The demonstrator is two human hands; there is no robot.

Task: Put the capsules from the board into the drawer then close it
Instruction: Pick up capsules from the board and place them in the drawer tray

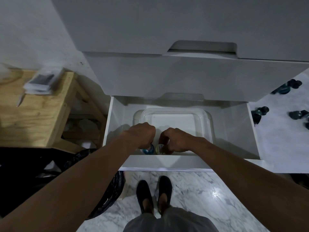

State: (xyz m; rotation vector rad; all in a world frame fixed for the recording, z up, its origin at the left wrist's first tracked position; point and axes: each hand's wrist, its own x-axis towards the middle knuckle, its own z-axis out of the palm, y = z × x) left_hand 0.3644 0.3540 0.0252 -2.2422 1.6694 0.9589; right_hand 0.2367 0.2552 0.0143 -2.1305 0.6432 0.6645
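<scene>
**Both hands hold capsules inside the open drawer**

Your left hand [142,136] is curled downward, and its fingers are closed round a small round capsule with a blue foil lid [148,150]. Your right hand [176,141] is curled the same way and pinches a small round capsule with a cream foil lid [160,149] at its fingertips. The two capsules are just beside each other, lids facing up at you. They are low inside the open white drawer [167,162], close to its front wall.

Also inside the drawer, behind your hands, is a clear square plastic container [205,118]. Your hands are over its near edge. It cannot be told whether the capsules are inside the container or in front of it.

Right of the drawer, a white marbled board [284,139] carries several dark teal capsules [260,113], well apart from your hands. Left of the drawer stands a pale wooden stool [41,114] with a blurred stack of flat things on top. A black plastic bag [25,164] lies in front of the stool.

Above the drawer are closed white drawer fronts [184,77]. Below the drawer front, your feet in black shoes [144,195] stand on a grey-veined marble floor [200,190].
</scene>
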